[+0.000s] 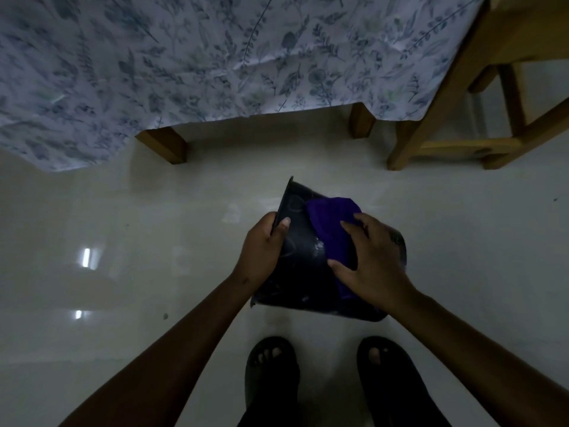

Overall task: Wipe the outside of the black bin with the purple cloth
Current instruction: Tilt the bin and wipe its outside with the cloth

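The bin (303,260) is held off the floor (154,241) in front of the person, tipped so one side wall faces up, above the sandalled feet (332,380). The left hand (263,249) grips its rim, thumb on the outer wall and the other fingers curled over the edge, out of sight. The right hand (374,261) lies flat on the cloth (331,223), fingers spread and pressing it to the wall.

To wipe well, the left hand should likely hold the rim firm so the bin does not swing, while the right drags the cloth in long overlapping strokes from rim to base. Pale smears sit just left of the cloth, so that patch probably wants the next pass. Then the bin should be turned to bring up a fresh side.

The bin is black, glossy and tapered, with faint curved marks and whitish specks on its wall. The cloth is deep purple, bunched and soft.
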{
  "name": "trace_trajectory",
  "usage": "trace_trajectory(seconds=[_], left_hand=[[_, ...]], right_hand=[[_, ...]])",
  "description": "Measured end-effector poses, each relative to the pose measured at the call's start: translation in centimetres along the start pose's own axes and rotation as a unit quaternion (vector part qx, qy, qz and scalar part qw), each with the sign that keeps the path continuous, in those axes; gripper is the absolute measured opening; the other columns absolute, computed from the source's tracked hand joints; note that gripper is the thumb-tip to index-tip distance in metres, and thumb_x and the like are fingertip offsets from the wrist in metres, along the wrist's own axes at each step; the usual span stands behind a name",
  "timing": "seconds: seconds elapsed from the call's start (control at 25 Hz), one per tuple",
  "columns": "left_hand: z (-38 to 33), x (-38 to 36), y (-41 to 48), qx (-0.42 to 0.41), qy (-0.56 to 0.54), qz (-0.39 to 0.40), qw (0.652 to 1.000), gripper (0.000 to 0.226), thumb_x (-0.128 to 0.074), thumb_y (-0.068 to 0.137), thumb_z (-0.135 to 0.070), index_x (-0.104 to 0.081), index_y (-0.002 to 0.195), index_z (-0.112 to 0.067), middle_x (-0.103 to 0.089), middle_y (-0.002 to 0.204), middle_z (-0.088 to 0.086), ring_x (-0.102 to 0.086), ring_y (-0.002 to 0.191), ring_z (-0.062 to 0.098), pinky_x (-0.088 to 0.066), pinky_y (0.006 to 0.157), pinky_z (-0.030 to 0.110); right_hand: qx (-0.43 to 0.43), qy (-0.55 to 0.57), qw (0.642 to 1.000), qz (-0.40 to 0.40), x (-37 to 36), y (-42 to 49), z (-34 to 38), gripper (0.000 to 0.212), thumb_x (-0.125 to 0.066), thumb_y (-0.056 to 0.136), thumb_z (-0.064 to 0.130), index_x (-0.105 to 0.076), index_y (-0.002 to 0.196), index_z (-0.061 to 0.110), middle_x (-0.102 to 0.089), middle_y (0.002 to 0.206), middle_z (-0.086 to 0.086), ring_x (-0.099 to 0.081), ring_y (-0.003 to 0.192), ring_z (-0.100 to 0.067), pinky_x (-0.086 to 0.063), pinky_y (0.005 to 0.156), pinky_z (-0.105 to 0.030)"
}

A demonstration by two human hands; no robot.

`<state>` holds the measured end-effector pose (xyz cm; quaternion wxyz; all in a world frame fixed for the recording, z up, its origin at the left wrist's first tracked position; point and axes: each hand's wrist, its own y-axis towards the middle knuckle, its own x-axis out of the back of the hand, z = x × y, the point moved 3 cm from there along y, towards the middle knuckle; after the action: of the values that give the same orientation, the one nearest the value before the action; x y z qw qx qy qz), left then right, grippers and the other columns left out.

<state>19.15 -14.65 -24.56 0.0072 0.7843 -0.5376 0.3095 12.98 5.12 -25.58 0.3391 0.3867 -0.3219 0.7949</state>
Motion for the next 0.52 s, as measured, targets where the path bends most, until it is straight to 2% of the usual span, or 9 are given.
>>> trace_trajectory(seconds=[0.08,0.12,0.2,0.32,0.4,0.52], left_hand=[[0.2,-0.1,0.3,-0.018,-0.002,0.001,1.0,0.024,-0.043,0.1,-0.029,-0.06,0.098,-0.012,-0.066,0.083,-0.002,-0.062,0.07,0.003,-0.046,0.059,0.009],[0.2,-0.2,0.3,-0.025,0.003,-0.002,1.0,0.023,-0.044,0.1,-0.029,-0.06,0.097,-0.013,-0.065,0.082,-0.004,-0.061,0.069,0.0,-0.045,0.059,0.008],[0.5,-0.3,0.2,-0.034,0.013,-0.014,0.999,0.021,-0.044,0.1,-0.028,-0.059,0.095,-0.015,-0.063,0.078,-0.009,-0.06,0.068,-0.006,-0.044,0.058,0.006],[1.0,-0.2,0.1,-0.044,0.03,-0.029,0.998,0.02,-0.042,0.1,-0.026,-0.059,0.092,-0.016,-0.061,0.074,-0.011,-0.058,0.066,-0.008,-0.042,0.059,0.004],[1.0,-0.2,0.4,-0.049,0.044,-0.032,0.997,0.023,-0.041,0.1,-0.027,-0.059,0.093,-0.015,-0.061,0.074,-0.006,-0.057,0.065,-0.002,-0.041,0.058,0.004],[1.2,-0.3,1.0,-0.055,0.065,-0.028,0.996,0.027,-0.04,0.101,-0.028,-0.058,0.093,-0.01,-0.06,0.076,-0.003,-0.056,0.066,0.002,-0.042,0.057,0.006]], right_hand=[[0.057,-0.066,0.995,-0.05,-0.8,1.1,0.8,0.075,-0.044,0.086,0.061,-0.03,0.147,0.019,-0.019,0.159,-0.006,-0.012,0.148,-0.027,-0.016,0.114,-0.052],[0.087,-0.082,0.992,-0.051,-1.4,1.8,1.2,0.07,-0.034,0.091,0.059,-0.024,0.149,0.022,-0.017,0.161,-0.003,-0.01,0.148,-0.025,-0.015,0.116,-0.052],[0.099,-0.056,0.993,-0.039,-1.9,4.2,0.9,0.058,-0.023,0.097,0.052,-0.023,0.15,0.026,-0.025,0.159,0.0,-0.021,0.146,-0.022,-0.023,0.116,-0.047],[-0.009,0.053,0.998,-0.017,-1.1,6.9,-1.9,0.051,-0.022,0.101,0.041,-0.034,0.147,0.022,-0.039,0.152,-0.003,-0.039,0.138,-0.024,-0.031,0.113,-0.041],[-0.038,0.012,0.998,-0.042,-1.2,4.3,-2.5,0.052,-0.021,0.1,0.038,-0.033,0.147,0.022,-0.038,0.153,-0.003,-0.038,0.138,-0.026,-0.034,0.111,-0.044],[0.071,-0.085,0.993,-0.03,-4.5,-3.2,2.1,0.053,-0.026,0.097,0.039,-0.023,0.149,0.029,-0.021,0.159,0.001,-0.016,0.147,-0.028,-0.019,0.115,-0.048]])
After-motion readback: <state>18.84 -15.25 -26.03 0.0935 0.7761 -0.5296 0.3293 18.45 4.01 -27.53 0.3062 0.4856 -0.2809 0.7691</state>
